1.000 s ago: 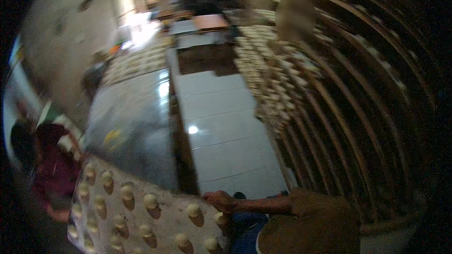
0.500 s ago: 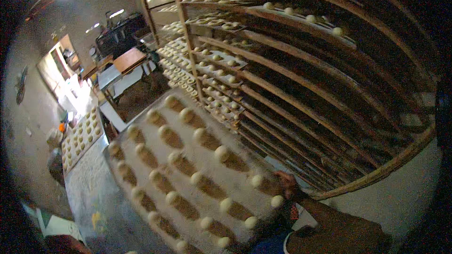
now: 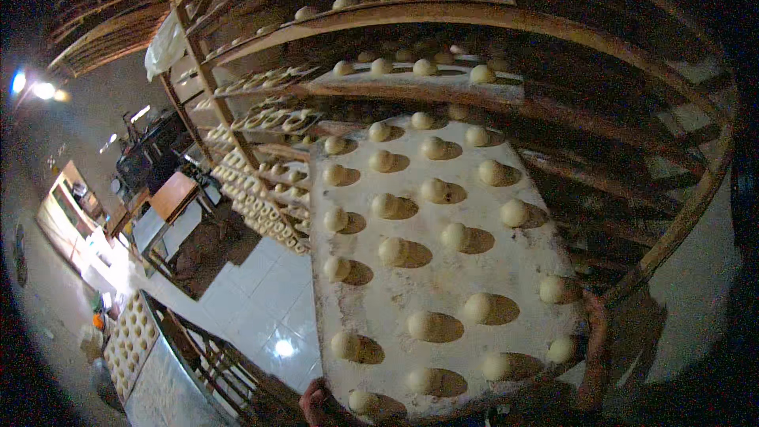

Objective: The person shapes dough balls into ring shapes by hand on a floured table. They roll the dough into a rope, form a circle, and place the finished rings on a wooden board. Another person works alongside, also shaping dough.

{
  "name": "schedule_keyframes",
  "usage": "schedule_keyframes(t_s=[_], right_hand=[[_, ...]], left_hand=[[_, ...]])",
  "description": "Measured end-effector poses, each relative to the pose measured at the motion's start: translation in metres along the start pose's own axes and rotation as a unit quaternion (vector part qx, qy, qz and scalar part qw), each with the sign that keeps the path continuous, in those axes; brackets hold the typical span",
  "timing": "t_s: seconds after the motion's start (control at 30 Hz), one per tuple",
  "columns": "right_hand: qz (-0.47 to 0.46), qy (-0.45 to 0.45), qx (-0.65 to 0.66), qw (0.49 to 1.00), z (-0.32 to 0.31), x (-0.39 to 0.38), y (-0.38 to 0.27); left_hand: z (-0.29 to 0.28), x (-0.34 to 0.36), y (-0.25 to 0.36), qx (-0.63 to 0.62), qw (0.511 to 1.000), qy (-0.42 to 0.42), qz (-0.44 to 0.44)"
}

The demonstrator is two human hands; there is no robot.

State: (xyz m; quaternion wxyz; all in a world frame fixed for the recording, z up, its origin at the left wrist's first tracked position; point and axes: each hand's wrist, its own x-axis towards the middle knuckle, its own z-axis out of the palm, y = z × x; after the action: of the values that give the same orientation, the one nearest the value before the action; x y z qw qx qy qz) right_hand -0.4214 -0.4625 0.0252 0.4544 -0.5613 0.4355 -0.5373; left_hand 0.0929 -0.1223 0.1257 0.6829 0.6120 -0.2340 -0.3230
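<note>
A large floured board (image 3: 427, 285) spreads out before me, carrying rows of round dough balls (image 3: 455, 237). My left hand (image 3: 315, 402) grips its near left corner, with only some fingers showing. At the near right edge my right hand (image 3: 594, 324) is closed on the board, partly hidden in shadow. The board's far end is up against the wooden rack (image 3: 553, 111), just below a shelf that bears another board (image 3: 474, 88) of dough balls. Whether the far end rests on the rack's rails I cannot tell.
Ring-shaped dough pieces (image 3: 273, 119) lie on trays at the rack's left side. A metal-topped table (image 3: 170, 387) stands low on the left, with a tray of dough pieces (image 3: 130, 340). Farther back are a wooden-topped table (image 3: 174, 196), dark machinery (image 3: 154, 146) and a tiled floor (image 3: 261, 292).
The board has turned from slanting over the left table to facing the rack, its far end now up at the shelves. My left hand has come into view at its near corner.
</note>
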Motion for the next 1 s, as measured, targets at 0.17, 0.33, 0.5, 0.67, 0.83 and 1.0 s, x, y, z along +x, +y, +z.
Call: schedule_keyframes(t_s=[0.17,0.33,0.5,0.67,0.83,1.0], right_hand=[[-0.076,0.065,-0.009,0.995,-0.007,0.024,-0.046],[-0.118,0.118,-0.050,0.985,-0.013,0.008,-0.091],[-0.156,0.129,-0.060,0.977,0.021,-0.021,-0.106],[-0.175,0.120,-0.051,0.976,0.089,-0.009,-0.109],[-0.187,0.072,-0.031,0.979,0.184,0.057,-0.111],[-0.198,0.065,-0.012,0.978,0.244,0.141,-0.129]], left_hand=[[0.018,0.051,0.017,-0.054,0.997,-0.046,0.023],[0.014,0.081,-0.024,0.029,0.994,-0.038,0.098],[0.031,0.109,-0.063,-0.105,0.990,-0.050,0.085],[0.071,0.209,-0.011,-0.188,0.977,-0.089,0.044],[0.098,0.380,0.024,-0.094,0.981,-0.138,0.096],[0.133,0.496,0.086,-0.151,0.965,-0.124,0.173]])
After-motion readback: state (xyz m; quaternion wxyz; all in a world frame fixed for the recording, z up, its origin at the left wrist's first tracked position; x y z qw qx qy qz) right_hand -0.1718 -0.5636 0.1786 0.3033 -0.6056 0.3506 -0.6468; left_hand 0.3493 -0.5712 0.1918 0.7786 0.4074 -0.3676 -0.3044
